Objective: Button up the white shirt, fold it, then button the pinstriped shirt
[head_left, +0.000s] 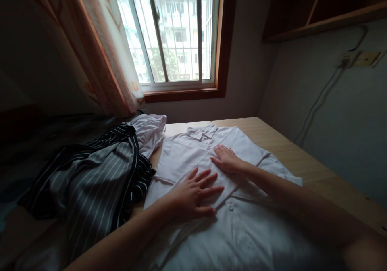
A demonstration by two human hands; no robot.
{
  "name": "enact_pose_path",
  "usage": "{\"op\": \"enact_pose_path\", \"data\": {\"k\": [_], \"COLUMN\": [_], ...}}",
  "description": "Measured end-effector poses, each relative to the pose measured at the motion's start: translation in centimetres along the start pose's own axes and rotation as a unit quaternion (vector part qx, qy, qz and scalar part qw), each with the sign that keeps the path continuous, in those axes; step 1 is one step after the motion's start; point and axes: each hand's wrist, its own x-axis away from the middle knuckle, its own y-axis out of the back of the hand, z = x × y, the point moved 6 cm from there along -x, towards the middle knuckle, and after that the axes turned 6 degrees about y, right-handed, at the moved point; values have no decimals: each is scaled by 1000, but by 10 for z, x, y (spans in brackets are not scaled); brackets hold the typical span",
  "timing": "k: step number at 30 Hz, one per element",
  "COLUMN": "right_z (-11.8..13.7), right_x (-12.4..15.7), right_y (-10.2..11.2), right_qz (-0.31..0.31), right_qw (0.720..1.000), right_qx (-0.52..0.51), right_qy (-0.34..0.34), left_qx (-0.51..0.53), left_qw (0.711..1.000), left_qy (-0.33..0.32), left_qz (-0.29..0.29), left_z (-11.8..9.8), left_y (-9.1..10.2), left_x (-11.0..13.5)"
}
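Note:
A white button-up shirt (248, 146) lies spread on the wooden tabletop, its collar at the far end toward the window. Its left sleeve side is laid across the front, and a few buttons show lower down. My left hand (195, 192) rests flat on the shirt's middle with the fingers spread. Farther up, below the collar, my right hand (225, 158) presses flat on the cloth, fingers stretched out. Neither hand grips anything. The shirt's lower end fades into shadow near me.
Left of the shirt lies a heap of black-and-white striped clothing (99, 178), with a crumpled white garment (149, 130) behind it. The wooden tabletop (272, 136) meets the right wall. Ahead are a window (178, 33) and a curtain (99, 53); a cable hangs from a wall socket (363, 58).

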Motion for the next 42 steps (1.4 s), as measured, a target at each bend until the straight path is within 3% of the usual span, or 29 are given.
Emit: {"op": "enact_pose_path", "data": {"k": [4, 8, 22, 31, 42], "right_z": [21, 13, -56, -111, -160], "right_x": [18, 20, 16, 13, 27], "right_y": [-2, 1, 6, 12, 19], "right_qz": [-13, -28, -45, -50, -97], "right_qw": [999, 999, 993, 987, 969], "right_qx": [-3, -4, 60, 68, 88], "right_qy": [34, 25, -93, -134, -208], "left_qx": [-8, -10, 11, 6, 16], "left_qw": [1000, 1000, 999, 1000, 999], "left_qy": [4, 2, 31, 28, 24], "left_qz": [6, 7, -28, -8, -19], "left_z": [-1, 0, 7, 9, 9], "left_y": [0, -1, -2, -6, -7], "left_x": [-1, 0, -2, -1, -1]}}
